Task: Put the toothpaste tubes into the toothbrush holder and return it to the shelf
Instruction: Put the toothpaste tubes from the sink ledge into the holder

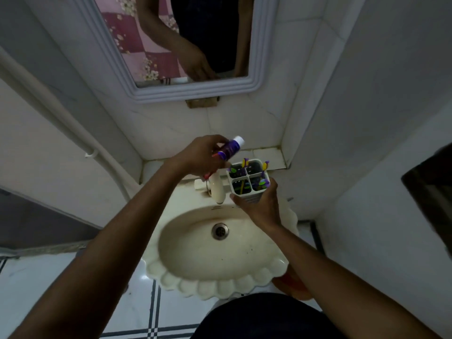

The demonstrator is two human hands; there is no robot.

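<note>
My left hand [199, 155] grips a purple toothpaste tube [231, 149] with a white cap, held tilted above the tap, cap pointing up and right. A red end of something, possibly a second tube [206, 176], shows under the same hand. My right hand [260, 204] holds a white toothbrush holder [248, 179] with four compartments from below, over the back of the sink. Several toothbrushes with purple, yellow and green handles stand in it. The tube is just left of and above the holder, apart from it.
A cream scalloped sink [220, 272] with a drain [220, 231] lies below my hands, its tap [217, 190] beside the holder. A tiled ledge [266, 156] runs behind the sink under a framed mirror [171, 45]. White walls close in on both sides.
</note>
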